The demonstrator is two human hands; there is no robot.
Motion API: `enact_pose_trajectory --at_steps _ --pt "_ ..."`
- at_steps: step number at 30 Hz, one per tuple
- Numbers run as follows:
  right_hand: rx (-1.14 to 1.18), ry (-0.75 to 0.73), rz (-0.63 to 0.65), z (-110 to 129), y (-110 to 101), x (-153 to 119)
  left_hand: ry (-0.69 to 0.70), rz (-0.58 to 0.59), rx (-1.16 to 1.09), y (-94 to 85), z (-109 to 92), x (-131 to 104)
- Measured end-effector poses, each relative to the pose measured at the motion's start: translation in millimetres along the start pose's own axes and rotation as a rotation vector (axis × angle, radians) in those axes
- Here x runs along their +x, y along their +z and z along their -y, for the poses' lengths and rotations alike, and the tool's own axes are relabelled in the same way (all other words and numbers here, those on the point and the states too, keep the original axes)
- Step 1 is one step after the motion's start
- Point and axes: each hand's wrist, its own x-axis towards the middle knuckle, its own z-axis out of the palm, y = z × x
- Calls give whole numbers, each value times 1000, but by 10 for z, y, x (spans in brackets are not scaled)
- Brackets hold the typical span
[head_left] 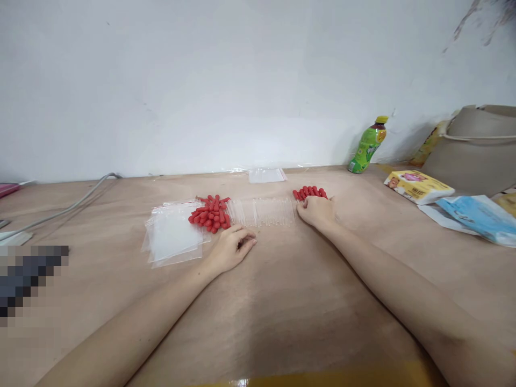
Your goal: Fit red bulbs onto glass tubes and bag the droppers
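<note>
Head view: at the far left, a pink object [8,189] is cut off by the edge, and a grey cable [86,201] is stretched across the brown tabletop [258,312]. Below it, a dark object [32,274] is blurred into squares and cannot be identified. Farther right, clear plastic bags [173,236] are laid flat in an overlapping stack. Their right side is partly covered by a loose pile of red bulbs [212,215], pointed in various directions. Just in front of that pile, the left hand [234,248] is rested with fingers loosely curled and a small gap left beside the thumb; nothing is seen to be held. Between the two hands, which are kept apart, thin clear tubes [268,212] are lined up side by side. Behind them, a small clear bag [267,175] is placed near the wall [201,80]. At the row's right end, the right hand [320,211] is set against a neat group of red-topped pieces [310,191]; whether one is gripped cannot be told, as the fingertips are partly hidden. Farther right, a green bottle [367,146] is tilted, and a yellow box [419,185] and blue packet [481,217] are placed before a grey container [475,150].
</note>
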Motion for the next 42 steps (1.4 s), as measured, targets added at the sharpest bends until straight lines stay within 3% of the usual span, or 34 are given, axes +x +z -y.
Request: enact_pose_trajectory --at_steps 11,27,33,38,42 --pt "52 -59 -38 24 -53 -28 3 4 17 -13 -18 4" --pt "-73 -92 156 219 -117 -116 22 -8 4 0 -12 -13" --pt "-38 -166 -76 243 -165 -242 -39 -196 45 -109 -29 14" --pt "138 -378 -107 180 -159 -456 -263 -322 231 -497 310 192" --pt "244 -512 -125 149 -139 -600 -480 -282 384 -721 693 346"
